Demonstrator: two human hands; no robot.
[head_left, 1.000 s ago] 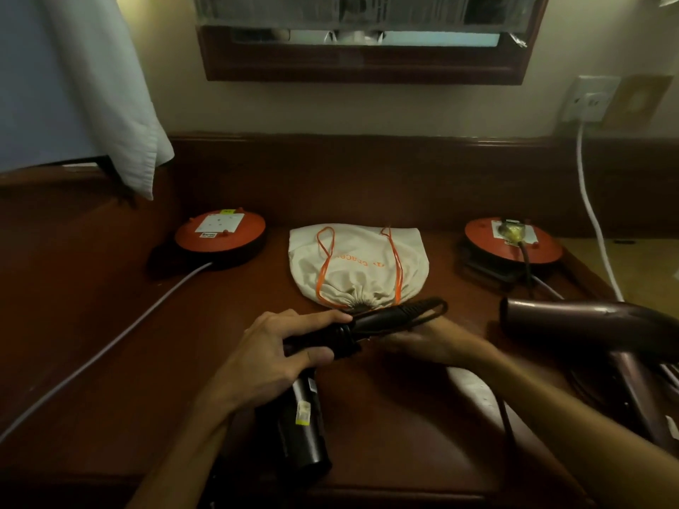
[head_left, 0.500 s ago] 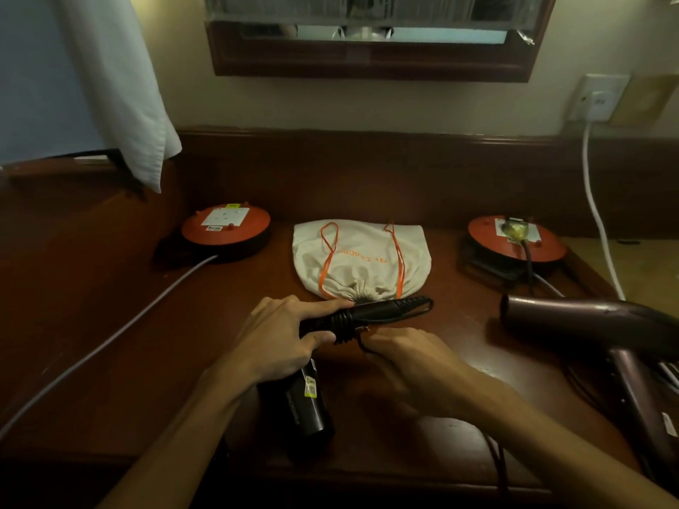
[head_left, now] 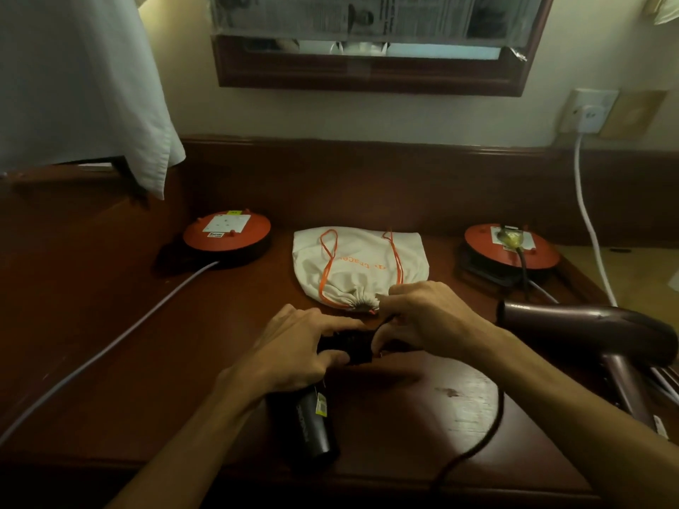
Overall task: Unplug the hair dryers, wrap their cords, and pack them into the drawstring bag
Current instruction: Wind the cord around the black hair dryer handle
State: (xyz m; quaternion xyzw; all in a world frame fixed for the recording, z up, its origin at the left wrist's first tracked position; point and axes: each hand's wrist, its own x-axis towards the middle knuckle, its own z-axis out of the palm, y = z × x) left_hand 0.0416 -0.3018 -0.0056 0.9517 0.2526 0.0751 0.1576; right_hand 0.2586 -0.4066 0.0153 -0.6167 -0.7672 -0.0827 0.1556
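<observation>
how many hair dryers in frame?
2. A black hair dryer lies at the desk's near edge, its handle held by the left hand and right hand. A maroon hair dryer sits at the right, untouched. None seems hidden.

Right hand [head_left: 422,317] now closes over the black dryer's [head_left: 316,420] handle beside left hand [head_left: 294,350]; cord [head_left: 488,431] trails right.

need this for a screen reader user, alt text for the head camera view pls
Two hands, left hand and right hand, grip a black hair dryer on a wooden table, by a closed cream drawstring bag. A maroon hair dryer lies right.
</observation>
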